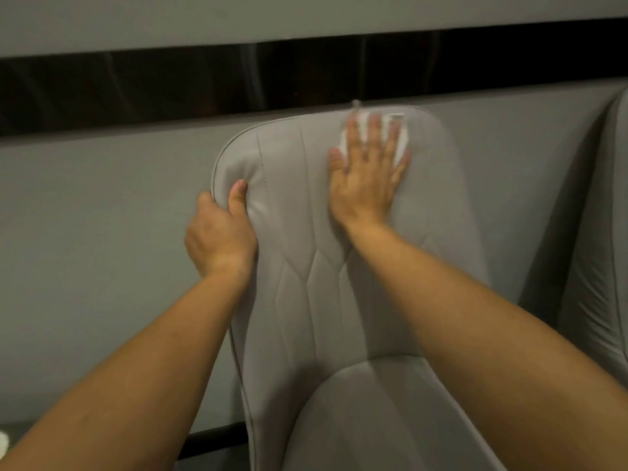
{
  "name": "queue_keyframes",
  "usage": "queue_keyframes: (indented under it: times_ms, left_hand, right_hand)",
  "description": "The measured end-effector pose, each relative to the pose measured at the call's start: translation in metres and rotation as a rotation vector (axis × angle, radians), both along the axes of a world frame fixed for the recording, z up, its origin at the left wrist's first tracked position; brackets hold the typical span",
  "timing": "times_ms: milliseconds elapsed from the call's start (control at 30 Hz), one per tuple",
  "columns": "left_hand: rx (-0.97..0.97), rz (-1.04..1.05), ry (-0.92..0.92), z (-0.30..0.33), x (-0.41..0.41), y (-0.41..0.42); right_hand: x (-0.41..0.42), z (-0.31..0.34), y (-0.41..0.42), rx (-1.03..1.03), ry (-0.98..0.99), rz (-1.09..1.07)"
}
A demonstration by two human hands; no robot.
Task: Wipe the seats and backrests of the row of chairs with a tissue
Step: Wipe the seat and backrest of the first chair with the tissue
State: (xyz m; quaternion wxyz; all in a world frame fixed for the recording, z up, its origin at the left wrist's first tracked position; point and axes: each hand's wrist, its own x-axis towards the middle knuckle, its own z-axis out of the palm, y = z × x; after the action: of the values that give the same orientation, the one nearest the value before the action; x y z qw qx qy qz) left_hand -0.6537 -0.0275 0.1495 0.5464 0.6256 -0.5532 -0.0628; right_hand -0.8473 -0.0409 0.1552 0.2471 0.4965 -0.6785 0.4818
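Observation:
A grey padded chair fills the middle of the head view, its stitched backrest point(306, 239) upright and its seat point(373, 419) at the bottom. My right hand point(368, 178) lies flat with spread fingers near the backrest's top right corner, pressing a white tissue point(363, 125) against it; the tissue shows between and beyond the fingers. My left hand point(221, 232) grips the backrest's left edge, thumb on the front and fingers curled behind it.
A second grey chair point(601, 266) stands close at the right edge. Behind the chairs runs a grey wall point(85, 232) with a dark horizontal band point(170, 86) above. A small white object point(3, 443) sits at the bottom left corner.

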Motion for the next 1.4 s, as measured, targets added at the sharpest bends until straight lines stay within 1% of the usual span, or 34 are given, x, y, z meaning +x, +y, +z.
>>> queue_keyframes:
  times_ms: [33, 100, 167, 300, 367, 400, 433, 500, 567, 633, 700, 733, 800, 900, 1033, 1133, 1200, 1267, 1400]
  left_hand:
    - [-0.003, -0.002, -0.004, 0.000, 0.000, -0.001]
    - [-0.003, 0.007, -0.014, -0.001, 0.000, -0.002]
    - [-0.009, 0.009, -0.022, -0.001, 0.000, -0.002]
    - [-0.008, 0.011, -0.021, -0.001, 0.001, -0.001]
    - [0.002, 0.008, -0.029, -0.001, 0.001, 0.001]
    - [0.002, 0.006, -0.028, -0.001, 0.002, 0.002]
    - [0.000, 0.005, -0.026, -0.001, 0.002, 0.002]
    - [0.005, 0.011, -0.027, -0.002, 0.001, 0.002]
    - [0.017, 0.023, -0.041, -0.002, 0.001, 0.002]
    - [0.022, 0.034, -0.049, -0.001, 0.001, 0.001]
    - [0.026, 0.037, -0.050, -0.001, 0.002, 0.001]
    - [0.028, 0.039, -0.050, -0.001, 0.002, 0.001]
    - [0.028, 0.041, -0.053, 0.000, 0.002, 0.001]
    - [0.030, 0.043, -0.063, 0.000, 0.002, 0.001]
    - [0.029, 0.047, -0.067, 0.000, 0.002, 0.002]
    - [0.029, 0.051, -0.072, -0.001, 0.002, 0.003]
    - [0.030, 0.053, -0.084, 0.000, 0.001, 0.002]
    - [0.029, 0.055, -0.097, 0.000, 0.001, 0.002]
    - [0.028, 0.066, -0.126, -0.002, -0.001, -0.001]
  right_hand:
    - [0.013, -0.002, 0.000, -0.004, 0.088, 0.047]
    - [0.038, -0.009, 0.001, 0.050, 0.255, 0.137]
    - [0.049, -0.017, 0.004, 0.101, 0.378, 0.182]
    - [0.019, -0.019, 0.009, 0.133, 0.693, 0.187]
    - [-0.013, -0.019, 0.011, 0.132, 0.791, 0.149]
    - [-0.031, -0.019, 0.014, 0.143, 0.776, 0.104]
    - [-0.049, -0.022, 0.018, 0.157, 0.719, 0.045]
    - [-0.081, -0.031, 0.030, 0.186, 0.560, -0.074]
    - [-0.095, -0.043, 0.043, 0.229, 0.429, -0.151]
    - [-0.086, -0.051, 0.046, 0.232, 0.290, -0.200]
    - [-0.062, -0.058, 0.042, 0.168, 0.126, -0.219]
    - [-0.048, -0.065, 0.038, 0.118, 0.061, -0.210]
    - [-0.016, -0.083, 0.032, 0.049, 0.009, -0.136]
    - [0.033, -0.115, 0.030, 0.022, 0.024, 0.038]
    - [0.096, -0.162, 0.044, 0.041, 0.112, 0.306]
    - [0.115, -0.186, 0.055, 0.018, 0.107, 0.419]
    - [0.110, -0.198, 0.060, -0.008, 0.148, 0.452]
    - [0.091, -0.213, 0.062, -0.001, 0.303, 0.435]
    - [0.016, -0.227, 0.062, 0.081, 0.720, 0.316]
